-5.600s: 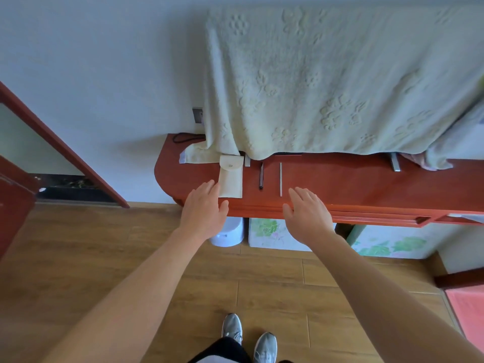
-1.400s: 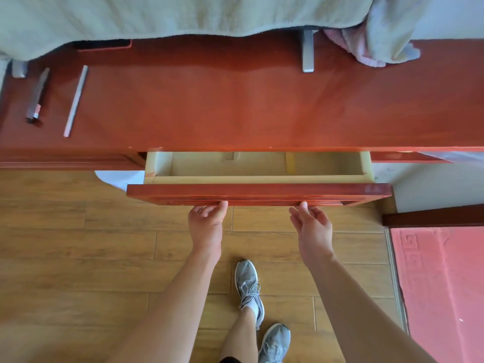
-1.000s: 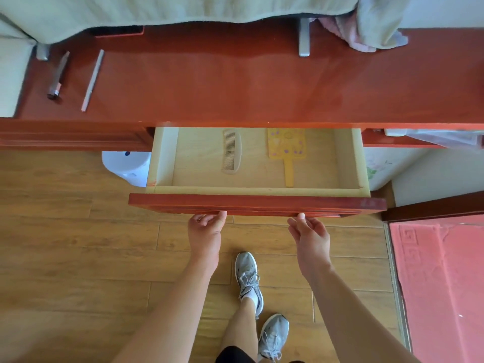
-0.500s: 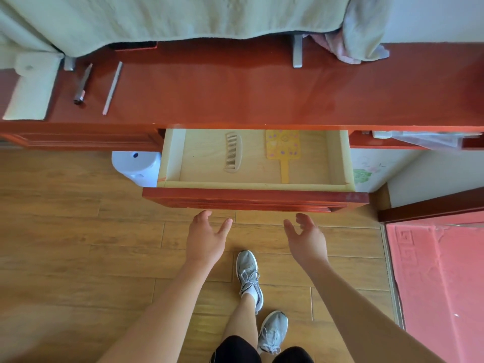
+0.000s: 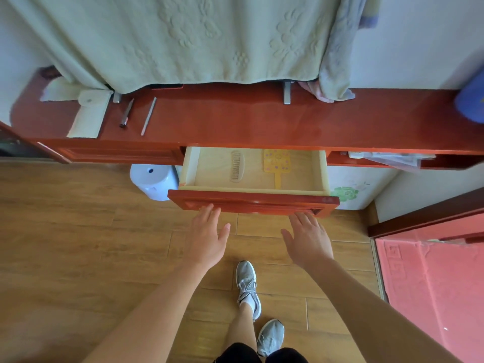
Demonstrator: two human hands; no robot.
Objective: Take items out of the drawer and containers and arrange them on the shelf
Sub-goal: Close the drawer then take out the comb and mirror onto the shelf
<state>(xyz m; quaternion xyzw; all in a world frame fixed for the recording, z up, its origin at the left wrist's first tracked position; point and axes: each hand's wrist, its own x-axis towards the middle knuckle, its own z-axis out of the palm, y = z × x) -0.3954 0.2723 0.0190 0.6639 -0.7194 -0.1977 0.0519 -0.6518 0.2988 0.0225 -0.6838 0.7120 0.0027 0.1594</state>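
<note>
Both hands: left hand (image 5: pixel 207 239), right hand (image 5: pixel 309 242) spread flat, empty, at drawer (image 5: pixel 251 201) front.
Inside drawer: comb (image 5: pixel 237 166) left, yellow paddle (image 5: pixel 276 163) right.
On shelf (image 5: pixel 262 119): pouch (image 5: pixel 89 116), pen (image 5: pixel 127 116), towel (image 5: pixel 183 40) draped far.

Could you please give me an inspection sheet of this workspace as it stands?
Surface: glossy red shelf, drawer pulled open beneath.
Job's things: comb and yellow paddle-shaped item lie side by side in the drawer.
Clutter: cream pouch, pen-like item, thin stick on the shelf's left end; towel draped behind.
Hands: left hand and right hand open, near the drawer front, holding nothing.
Cables: nothing seen.
Surroundings: wooden floor, white bin below, red mat.
</note>
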